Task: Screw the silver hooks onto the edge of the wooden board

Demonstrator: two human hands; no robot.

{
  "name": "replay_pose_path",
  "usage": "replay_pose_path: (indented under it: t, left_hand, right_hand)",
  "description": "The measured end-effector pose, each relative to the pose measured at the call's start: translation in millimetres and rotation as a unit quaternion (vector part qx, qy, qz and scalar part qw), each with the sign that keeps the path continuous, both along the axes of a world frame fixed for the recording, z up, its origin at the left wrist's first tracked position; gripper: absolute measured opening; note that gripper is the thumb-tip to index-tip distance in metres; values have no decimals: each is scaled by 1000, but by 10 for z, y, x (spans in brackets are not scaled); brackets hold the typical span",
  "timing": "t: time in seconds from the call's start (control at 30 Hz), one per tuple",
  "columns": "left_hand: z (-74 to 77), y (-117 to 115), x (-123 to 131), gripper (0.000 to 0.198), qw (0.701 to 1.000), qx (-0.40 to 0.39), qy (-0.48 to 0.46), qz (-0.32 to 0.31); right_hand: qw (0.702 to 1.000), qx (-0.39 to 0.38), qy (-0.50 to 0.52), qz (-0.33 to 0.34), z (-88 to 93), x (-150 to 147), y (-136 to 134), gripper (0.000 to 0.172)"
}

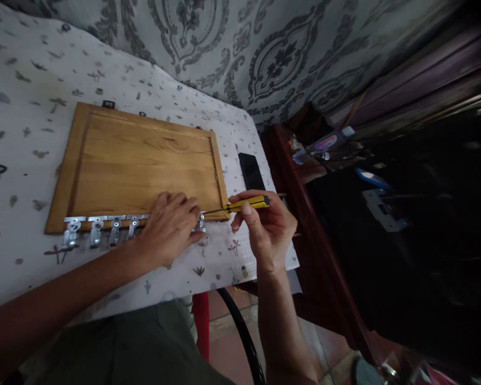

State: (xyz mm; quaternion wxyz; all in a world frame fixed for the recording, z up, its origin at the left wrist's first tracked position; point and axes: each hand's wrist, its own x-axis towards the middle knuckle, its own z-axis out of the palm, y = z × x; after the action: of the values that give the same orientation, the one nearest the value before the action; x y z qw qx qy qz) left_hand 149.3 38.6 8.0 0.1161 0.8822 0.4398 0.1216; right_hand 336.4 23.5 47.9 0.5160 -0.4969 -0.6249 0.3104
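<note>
A framed wooden panel point(140, 160) lies flat on a table covered by a patterned white cloth point(32, 80). Several metal brackets point(96, 229) line its near edge. My left hand point(170, 227) rests palm down on that edge, fingers pressed over a bracket point(201, 223) near the right corner. My right hand point(264, 224) is closed round a screwdriver point(246, 203) with a yellow and black handle. Its thin shaft points left, with the tip at the bracket beside my left fingertips.
A black phone point(251, 171) lies on the cloth right of the panel. A dark wooden shelf point(304, 176) with a bottle and small items stands beyond the table's right edge. A patterned curtain hangs behind. Tiled floor and a black hose show below.
</note>
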Motion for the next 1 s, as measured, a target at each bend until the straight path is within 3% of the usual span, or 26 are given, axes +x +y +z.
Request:
replay_pose_path:
  t: [0.5, 0.87, 1.0]
  left_hand:
    - [-12, -4, -4, 29, 999, 31, 17, -3]
    - [-24, -4, -8, 31, 1000, 16, 24, -3]
    - [-2, -3, -13, 31, 999, 15, 29, -3]
  right_hand:
    - [1000, 4, -13, 4, -2, -42, 36, 17]
    - [999, 17, -26, -26, -8, -105, 108, 35]
    - [999, -37, 27, 9, 13, -121, 128, 33]
